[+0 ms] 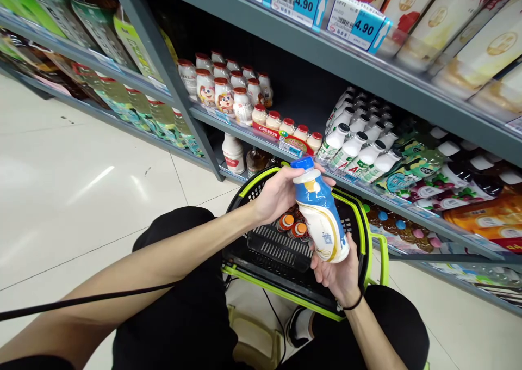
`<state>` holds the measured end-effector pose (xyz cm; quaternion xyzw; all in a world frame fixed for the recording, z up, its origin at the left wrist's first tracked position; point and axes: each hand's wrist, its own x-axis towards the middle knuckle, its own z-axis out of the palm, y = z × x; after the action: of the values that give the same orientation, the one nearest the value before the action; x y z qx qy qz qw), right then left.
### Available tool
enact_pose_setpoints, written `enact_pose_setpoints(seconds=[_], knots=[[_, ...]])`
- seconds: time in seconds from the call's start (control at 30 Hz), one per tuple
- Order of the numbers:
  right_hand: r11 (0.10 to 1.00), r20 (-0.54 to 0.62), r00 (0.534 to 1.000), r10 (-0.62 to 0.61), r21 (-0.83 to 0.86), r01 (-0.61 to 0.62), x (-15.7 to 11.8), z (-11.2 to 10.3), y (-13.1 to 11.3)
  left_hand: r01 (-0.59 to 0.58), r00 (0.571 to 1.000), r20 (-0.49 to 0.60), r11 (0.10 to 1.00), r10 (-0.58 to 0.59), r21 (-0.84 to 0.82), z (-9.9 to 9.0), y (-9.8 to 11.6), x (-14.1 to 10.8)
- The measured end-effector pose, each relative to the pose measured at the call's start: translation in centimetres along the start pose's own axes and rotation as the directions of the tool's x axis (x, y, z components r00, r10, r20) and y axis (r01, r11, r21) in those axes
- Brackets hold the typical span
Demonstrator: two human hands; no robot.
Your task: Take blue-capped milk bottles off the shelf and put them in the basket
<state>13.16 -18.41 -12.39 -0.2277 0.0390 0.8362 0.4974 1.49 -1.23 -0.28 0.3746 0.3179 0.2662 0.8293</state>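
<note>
A white and blue bottle (322, 217) with a blue cap is held tilted between both hands. My left hand (279, 193) grips it near the cap, its fingers passing behind the neck. Around the lower end of the bottle, my right hand (338, 272) is closed at the base. Beneath the bottle stands a black basket (277, 250) with lime-green edges. Inside it, several small bottles with orange caps (299, 229) show, partly hidden by the held bottle and my left hand.
Grey shelves (367, 65) run across the view behind the basket. They hold red-capped white bottles (224, 95), black-capped bottles (350, 147) and cartons (497, 49). A dark cable (89, 300) crosses my left forearm. A beige stool (255, 332) is below, between my legs.
</note>
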Motion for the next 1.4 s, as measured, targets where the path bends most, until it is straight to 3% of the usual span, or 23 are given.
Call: enact_pose_setpoints(seconds=[0.33, 0.67, 0.87, 1.0, 1.13, 1.4], knots=[[0.980, 0.010, 0.983, 0.181, 0.083, -0.181, -0.1, -0.8, 0.9, -0.002, 0.999, 0.035, 1.000, 0.001, 0.029, 0.0, -0.2, -0.2], [0.994, 0.147, 0.987, 0.060, 0.086, -0.073, -0.1, -1.6, 1.6, 0.003, 1.000, 0.028, 1.000, -0.004, 0.025, 0.2, -0.2, -0.2], [0.994, 0.047, 0.993, 0.108, -0.019, -0.107, 0.0, -0.2, 0.8, -0.004, 1.000, -0.016, 0.999, 0.005, 0.041, 0.0, 0.0, 0.1], [0.988, -0.069, 0.995, -0.074, -0.141, 0.063, 0.0, 0.5, 0.8, 0.025, 0.996, -0.087, 1.000, -0.024, 0.015, -0.4, 0.0, 0.3], [0.923, -0.098, 0.951, -0.292, -0.289, 0.254, -0.1, 0.4, 0.9, 0.026, 0.994, -0.106, 1.000, -0.027, -0.008, -0.6, 0.0, 0.4], [0.821, -0.108, 0.871, -0.479, -0.405, 0.402, -0.1, -0.6, 0.8, 0.009, 0.994, -0.107, 1.000, -0.006, 0.026, -0.3, 0.4, 0.5]])
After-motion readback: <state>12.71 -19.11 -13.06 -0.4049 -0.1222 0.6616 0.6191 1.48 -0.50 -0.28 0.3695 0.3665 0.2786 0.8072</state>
